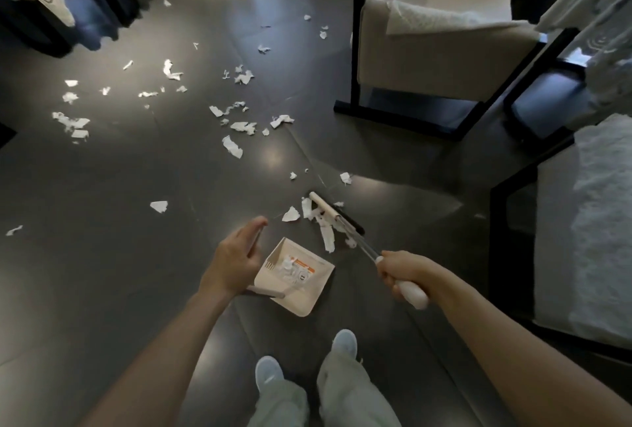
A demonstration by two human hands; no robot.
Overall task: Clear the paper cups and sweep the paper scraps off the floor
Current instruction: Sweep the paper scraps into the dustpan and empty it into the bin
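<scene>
On the floor, the right hand grips a broom beside paper scraps; the left hand hovers released above a dustpan.

Dustpan lies left of broom head, apparently holding scraps; chair beyond.

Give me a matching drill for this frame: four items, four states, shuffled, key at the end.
Items:
1. left hand
2. right hand
3. dustpan
4. broom head

States:
A. on the floor with paper scraps inside
B. open, above the dustpan's handle, holding nothing
C. against a small pile of scraps
D. closed on the broom's white handle

Pairs: 1-B, 2-D, 3-A, 4-C
</scene>
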